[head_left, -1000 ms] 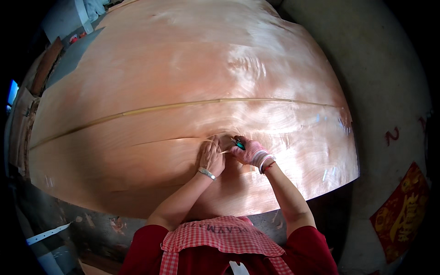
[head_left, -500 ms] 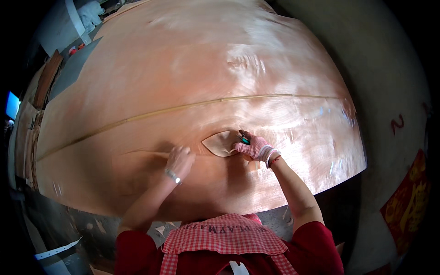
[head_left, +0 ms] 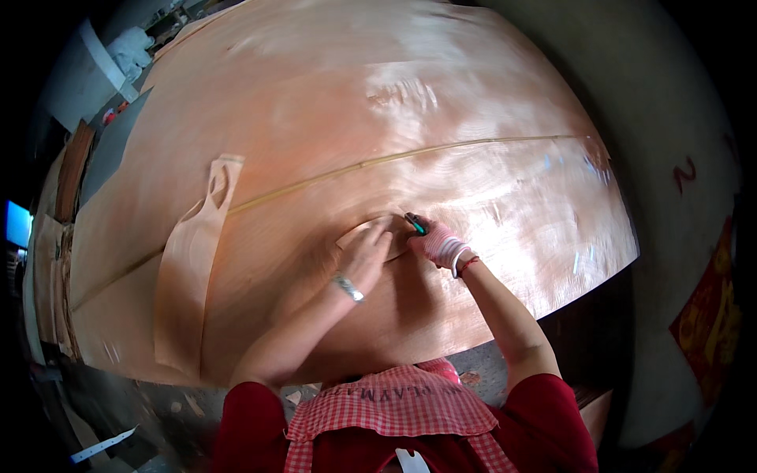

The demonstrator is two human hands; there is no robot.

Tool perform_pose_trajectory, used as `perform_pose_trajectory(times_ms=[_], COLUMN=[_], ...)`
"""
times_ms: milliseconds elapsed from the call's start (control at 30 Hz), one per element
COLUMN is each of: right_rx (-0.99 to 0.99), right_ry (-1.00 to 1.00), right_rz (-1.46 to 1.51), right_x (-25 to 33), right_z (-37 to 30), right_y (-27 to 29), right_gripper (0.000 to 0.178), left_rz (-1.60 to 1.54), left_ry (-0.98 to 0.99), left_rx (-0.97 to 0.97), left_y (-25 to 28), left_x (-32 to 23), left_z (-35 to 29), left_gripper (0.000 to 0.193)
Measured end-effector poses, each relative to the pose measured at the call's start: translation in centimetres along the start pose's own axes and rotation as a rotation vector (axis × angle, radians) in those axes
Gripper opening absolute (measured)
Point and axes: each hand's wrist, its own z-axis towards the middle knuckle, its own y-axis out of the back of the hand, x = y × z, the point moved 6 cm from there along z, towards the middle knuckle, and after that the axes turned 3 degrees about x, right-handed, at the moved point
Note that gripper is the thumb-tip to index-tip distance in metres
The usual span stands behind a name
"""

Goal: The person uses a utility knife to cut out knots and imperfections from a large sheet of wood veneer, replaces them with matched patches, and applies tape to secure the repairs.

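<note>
A broad sheet of pinkish-brown wood veneer (head_left: 315,102) spreads under both hands. Near its front middle is a leaf-shaped veneer piece (head_left: 398,246), partly covered by my left hand. My left hand (head_left: 369,251), bare, with a silvery band at the wrist, rests on this piece with fingers stretched out. In my right hand (head_left: 438,243), wearing a pink-and-white striped glove, is a small green-and-black cutter (head_left: 415,225), held at the leaf shape's right end. To the left, a long veneer offcut (head_left: 188,276) with a slot near its narrow top lies on the sheet.
A thin bamboo-like strip (head_left: 339,171) crosses the sheet from side to side. Stacked veneer edges (head_left: 59,260) stand at the left, near a grey panel (head_left: 118,150). A pale wall (head_left: 662,102) rises on the right. Scraps lie on the floor below the near edge.
My left hand has moved right onto the leaf-shaped piece. The long offcut now lies plainly visible at the left. My right hand still grips the cutter in nearly the same place.
</note>
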Motion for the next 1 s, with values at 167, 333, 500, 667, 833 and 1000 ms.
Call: perform_pose_trajectory(times_ms=[167,333,500,667,833,1000], right_rx=[-0.061,-0.022,0.195,0.093,-0.197,-0.269], right_ry=[0.056,0.506,1.366,1.339,0.272,-0.138], right_rz=[0.204,0.465,0.349,0.342,0.595,0.611], right_x=[0.1,9.0,13.7,14.3,7.5,-1.2], right_z=[-2.3,-15.5,-24.6,-24.1,-16.7,-7.5], right_y=[1.1,3.4,2.7,3.6,2.9,1.4], right_gripper=[0.037,0.021,0.033,0.017,0.015,0.018], left_rz=[0.255,0.2,0.298,0.337,0.237,0.052], left_ry=[0.063,-0.058,-0.072,-0.048,-0.175,-0.141], left_rx=[0.357,0.198,0.209,0.301,0.167,0.165], left_y=[-6.2,-5.9,-5.8,-5.8,-5.3,-6.3], left_x=[1.0,2.2,0.6,1.2,0.5,1.0], left_z=[1.5,0.0,0.9,0.7,1.1,1.8], left_gripper=[0.026,0.027,0.035,0.034,0.03,0.023])
